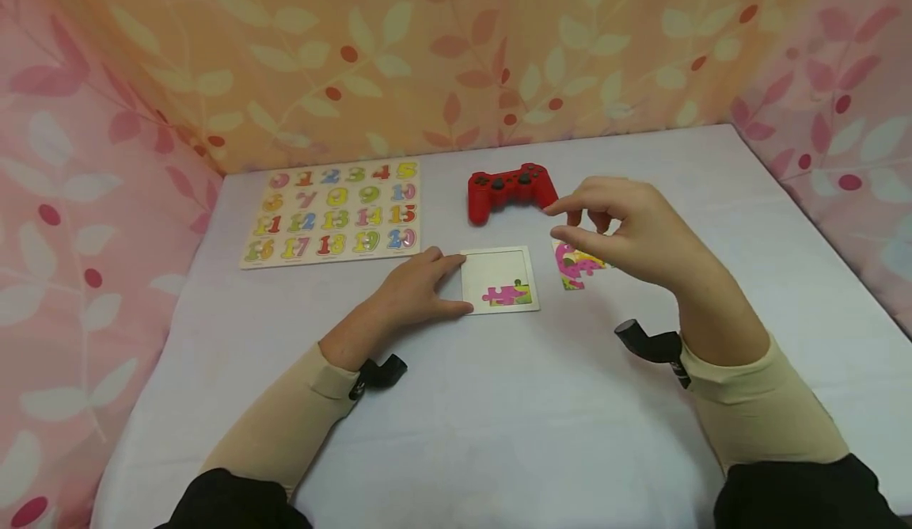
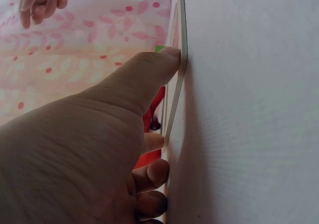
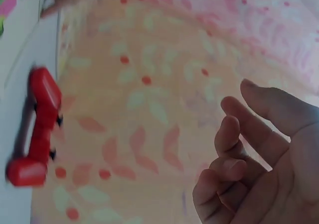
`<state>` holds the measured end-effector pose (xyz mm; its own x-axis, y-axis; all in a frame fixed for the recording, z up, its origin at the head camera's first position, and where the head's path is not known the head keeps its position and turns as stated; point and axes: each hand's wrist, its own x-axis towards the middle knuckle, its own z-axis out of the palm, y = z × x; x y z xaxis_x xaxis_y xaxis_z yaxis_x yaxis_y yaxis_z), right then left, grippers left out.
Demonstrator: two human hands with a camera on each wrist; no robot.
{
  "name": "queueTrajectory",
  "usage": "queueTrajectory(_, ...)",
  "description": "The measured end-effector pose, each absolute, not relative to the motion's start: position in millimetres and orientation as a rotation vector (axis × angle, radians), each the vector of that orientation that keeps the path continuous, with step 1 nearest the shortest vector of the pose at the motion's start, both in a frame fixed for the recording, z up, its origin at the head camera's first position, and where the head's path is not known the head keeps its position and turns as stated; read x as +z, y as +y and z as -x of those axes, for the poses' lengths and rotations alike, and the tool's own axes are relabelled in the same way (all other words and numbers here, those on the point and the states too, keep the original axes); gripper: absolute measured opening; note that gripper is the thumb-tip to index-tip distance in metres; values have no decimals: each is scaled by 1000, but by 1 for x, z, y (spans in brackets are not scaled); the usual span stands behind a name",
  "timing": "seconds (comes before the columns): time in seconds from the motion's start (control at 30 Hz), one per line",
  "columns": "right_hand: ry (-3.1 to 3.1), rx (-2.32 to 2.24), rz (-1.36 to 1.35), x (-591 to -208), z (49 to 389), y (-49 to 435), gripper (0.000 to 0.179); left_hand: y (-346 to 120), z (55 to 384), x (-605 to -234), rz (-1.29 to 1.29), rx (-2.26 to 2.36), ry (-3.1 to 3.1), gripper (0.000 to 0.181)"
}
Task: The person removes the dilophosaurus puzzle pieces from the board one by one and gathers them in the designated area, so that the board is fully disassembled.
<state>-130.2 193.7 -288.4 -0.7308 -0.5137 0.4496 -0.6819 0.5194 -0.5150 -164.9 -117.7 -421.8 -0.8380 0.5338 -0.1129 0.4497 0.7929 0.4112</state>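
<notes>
A small square jigsaw tray (image 1: 496, 264) lies on the white table, with joined pink and green jigsaw pieces (image 1: 507, 294) in its lower right corner. My left hand (image 1: 416, 287) holds the tray at its left side, thumb at the near corner and index finger at the far one. In the left wrist view the thumb (image 2: 144, 74) presses on the tray's edge. Raised over the right side, my right hand (image 1: 630, 232) has loosely bent fingers and a gap between thumb and index, holding nothing. Below it, it partly hides more pink and yellow jigsaw pieces (image 1: 572, 272).
A red game controller (image 1: 511, 188) lies behind the tray; the right wrist view also shows the controller (image 3: 40, 129). A number board (image 1: 335, 216) with colourful numerals lies at the back left. Patterned cloth (image 1: 456, 54) walls in the table's back and sides.
</notes>
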Motion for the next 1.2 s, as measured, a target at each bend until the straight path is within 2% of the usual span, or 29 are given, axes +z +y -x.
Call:
queueTrajectory(0.27, -2843, 892, -1104, -314, 125, 145, 28, -119, 166, -423, -760, 536, 2767, 89)
queueTrajectory(0.53, -3237, 407, -1210, -352, 132, 125, 49, -120, 166, -421, -776, 547, 2769, 89)
queueTrajectory(0.7, -3201, 257, -1249, -371, 140, 123, 43, -119, 166, -421, -783, 559, 2762, 88)
queueTrajectory(0.9, -3210, 330, -1195, -381, 147, 124, 32, -118, 166, -422, -791, 563, 2758, 88)
queueTrajectory(1.2, -3257, 604, -1054, -384, 153, 126, 42, -118, 166, -421, -788, 559, 2754, 87)
